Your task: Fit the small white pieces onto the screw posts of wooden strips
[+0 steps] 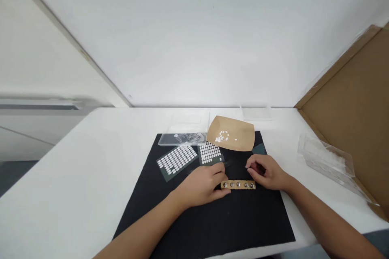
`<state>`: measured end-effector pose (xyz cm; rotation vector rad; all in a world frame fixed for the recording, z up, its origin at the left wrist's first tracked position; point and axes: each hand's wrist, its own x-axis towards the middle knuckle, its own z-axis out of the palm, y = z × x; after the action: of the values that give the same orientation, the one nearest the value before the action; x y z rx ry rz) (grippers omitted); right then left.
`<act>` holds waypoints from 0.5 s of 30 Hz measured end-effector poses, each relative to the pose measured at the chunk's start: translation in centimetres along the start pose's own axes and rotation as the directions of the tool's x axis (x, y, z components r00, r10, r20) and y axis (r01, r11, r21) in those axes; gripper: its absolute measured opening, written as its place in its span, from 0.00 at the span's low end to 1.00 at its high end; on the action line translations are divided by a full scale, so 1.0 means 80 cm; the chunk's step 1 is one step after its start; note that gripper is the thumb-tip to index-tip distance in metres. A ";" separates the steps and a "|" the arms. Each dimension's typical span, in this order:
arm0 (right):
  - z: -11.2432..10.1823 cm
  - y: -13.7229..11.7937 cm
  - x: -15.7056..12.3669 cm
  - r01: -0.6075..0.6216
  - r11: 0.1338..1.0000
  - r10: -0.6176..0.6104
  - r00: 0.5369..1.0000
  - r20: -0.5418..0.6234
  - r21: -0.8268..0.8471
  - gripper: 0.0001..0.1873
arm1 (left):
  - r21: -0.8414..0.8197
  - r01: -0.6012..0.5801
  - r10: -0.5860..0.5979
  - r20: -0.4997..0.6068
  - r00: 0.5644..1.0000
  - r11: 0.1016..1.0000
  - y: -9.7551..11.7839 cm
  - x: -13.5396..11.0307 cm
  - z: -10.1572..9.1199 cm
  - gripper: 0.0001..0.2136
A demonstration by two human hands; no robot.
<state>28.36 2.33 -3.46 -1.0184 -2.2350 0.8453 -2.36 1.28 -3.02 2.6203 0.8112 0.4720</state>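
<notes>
A narrow tan strip (238, 185) lies on the black mat (194, 230), bearing a row of several small shiny metal pieces. My left hand (205, 184) is closed around the strip's left end, thumb at the near side and fingers at the far side. By the strip's right end, my right hand (267, 172) is closed in a pinch, its fingertips just above the strip. Whatever sits between those fingertips is too small to make out. Just beyond my left hand are two dark cards with rows of white oval pieces, the left card (176, 162) tilted and the right card (210, 153) partly covered.
A brown paper tray (243, 131) with loose white ovals stands at the mat's far edge. Beside it is a transparent tray (182, 143) of thin transparent pieces. Another transparent container (326, 158) stands at right, near a brown board (349, 101). A white wall (206, 40) closes the back.
</notes>
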 end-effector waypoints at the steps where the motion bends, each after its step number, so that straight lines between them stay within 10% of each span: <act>1: 0.000 -0.001 -0.001 -0.002 1.000 0.002 1.000 0.010 0.028 0.05 | 0.004 0.000 0.000 -0.001 1.000 1.000 0.000 0.000 0.000 0.09; 15: 0.000 -0.016 0.005 -0.027 0.999 0.021 0.986 0.163 0.035 0.04 | 0.000 0.004 -0.004 0.000 1.000 1.000 0.000 0.001 0.001 0.08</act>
<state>27.59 1.99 -2.45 -0.9923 -2.3362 1.0095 -2.26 1.31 -3.11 2.6177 0.8166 0.4706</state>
